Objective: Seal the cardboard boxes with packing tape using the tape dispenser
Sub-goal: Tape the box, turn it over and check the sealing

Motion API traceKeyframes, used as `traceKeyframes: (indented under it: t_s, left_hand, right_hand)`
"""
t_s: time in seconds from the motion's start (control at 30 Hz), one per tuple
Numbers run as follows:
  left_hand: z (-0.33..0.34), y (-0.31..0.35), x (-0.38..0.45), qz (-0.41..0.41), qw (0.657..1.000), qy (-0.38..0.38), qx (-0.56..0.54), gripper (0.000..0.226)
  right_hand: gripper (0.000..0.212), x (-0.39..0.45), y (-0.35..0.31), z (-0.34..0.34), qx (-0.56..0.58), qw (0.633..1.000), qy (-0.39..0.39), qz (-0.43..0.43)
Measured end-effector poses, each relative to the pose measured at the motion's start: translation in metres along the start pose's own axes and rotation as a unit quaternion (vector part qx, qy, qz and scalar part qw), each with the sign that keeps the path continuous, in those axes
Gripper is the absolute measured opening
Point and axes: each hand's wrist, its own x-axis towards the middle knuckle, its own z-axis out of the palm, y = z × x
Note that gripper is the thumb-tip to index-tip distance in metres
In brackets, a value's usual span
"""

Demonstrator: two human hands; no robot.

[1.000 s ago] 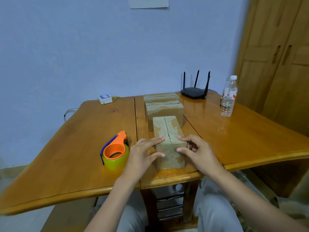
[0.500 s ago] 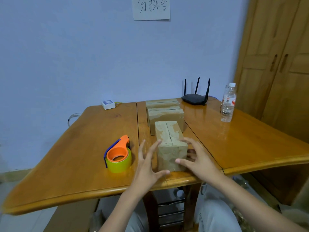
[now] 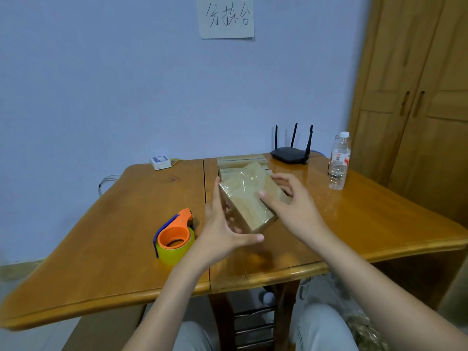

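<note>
A small cardboard box [image 3: 249,198], its faces glossy with clear tape, is held tilted above the middle of the wooden table [image 3: 121,224]. My left hand [image 3: 222,231] lies flat against the box's left side, fingers straight up and thumb stretched under its lower corner. My right hand [image 3: 291,206] grips the right side, with the thumb on the near face and the fingers curled behind. The tape dispenser [image 3: 174,236], orange and blue with a yellow roll, lies on the table just left of my left hand. Nothing touches it.
Two more cardboard boxes [image 3: 240,162] sit behind the held one. A black router [image 3: 290,154] and a water bottle [image 3: 339,163] stand at the back right, and a small white device [image 3: 160,162] at the back left. A wooden wardrobe [image 3: 417,97] rises on the right.
The box stood on the table with my hands at its sides; now both hands have lifted it and tipped it, so a taped face points towards me. The dispenser has not moved.
</note>
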Motion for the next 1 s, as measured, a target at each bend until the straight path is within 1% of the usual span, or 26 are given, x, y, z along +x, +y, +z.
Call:
traceKeyframes:
  t_s: [0.07,0.17,0.27,0.33,0.4,0.47,0.53,0.6,0.7,0.73,0.77,0.83,0.9,0.97,1.0]
  left_hand:
    - [-0.002,0.008,0.007,0.008,0.999,0.021,0.038,0.153]
    - [-0.004,0.012,0.018,0.031,0.998,0.058,0.025,0.149]
    - [-0.013,0.017,0.031,0.048,0.995,0.083,-0.030,0.141]
    - [-0.023,0.023,0.036,0.041,0.991,0.096,-0.084,0.132]
    - [-0.032,0.028,0.043,0.028,0.984,0.111,-0.137,0.117]
    - [-0.038,0.028,0.050,-0.005,0.966,0.139,-0.220,0.103]
    - [-0.039,0.026,0.053,-0.058,0.934,0.160,-0.314,0.092]
    - [-0.035,0.021,0.052,-0.125,0.900,0.157,-0.388,0.080]
    - [-0.024,0.017,0.048,-0.207,0.859,0.139,-0.447,0.045]
    - [-0.022,0.014,0.048,-0.235,0.849,0.134,-0.455,0.040]
    - [-0.021,0.012,0.048,-0.261,0.840,0.128,-0.458,0.041]
    - [-0.021,0.007,0.047,-0.301,0.837,0.098,-0.447,0.048]
    - [-0.022,0.004,0.048,-0.317,0.849,0.061,-0.418,0.058]
    - [-0.022,0.000,0.050,-0.313,0.876,0.041,-0.365,0.064]
    - [-0.021,-0.002,0.050,-0.309,0.897,0.039,-0.313,0.071]
  right_hand:
    - [0.042,0.012,-0.014,0.000,-0.010,1.000,-0.026,-0.007]
    - [0.039,0.028,-0.028,0.001,-0.019,0.998,-0.053,-0.024]
    - [0.034,0.042,-0.044,-0.008,-0.002,0.998,-0.055,-0.035]
    - [0.031,0.053,-0.050,-0.018,0.016,0.997,-0.075,-0.012]
    - [0.033,0.060,-0.049,-0.027,0.002,0.994,-0.108,0.017]
    - [0.050,0.062,-0.036,-0.032,-0.052,0.990,-0.129,0.036]
    - [0.069,0.061,-0.019,-0.031,-0.117,0.982,-0.143,0.039]
    - [0.089,0.057,-0.006,-0.027,-0.157,0.971,-0.177,0.037]
    - [0.126,0.055,0.004,-0.020,-0.228,0.947,-0.223,0.036]
    - [0.134,0.054,0.005,-0.019,-0.252,0.937,-0.240,0.042]
    - [0.139,0.053,0.004,-0.017,-0.280,0.924,-0.256,0.046]
    - [0.138,0.051,0.006,-0.014,-0.316,0.908,-0.273,0.046]
    - [0.127,0.052,0.009,-0.013,-0.316,0.914,-0.251,0.050]
    - [0.109,0.051,0.012,-0.014,-0.309,0.925,-0.212,0.056]
    - [0.100,0.049,0.015,-0.016,-0.302,0.932,-0.191,0.061]
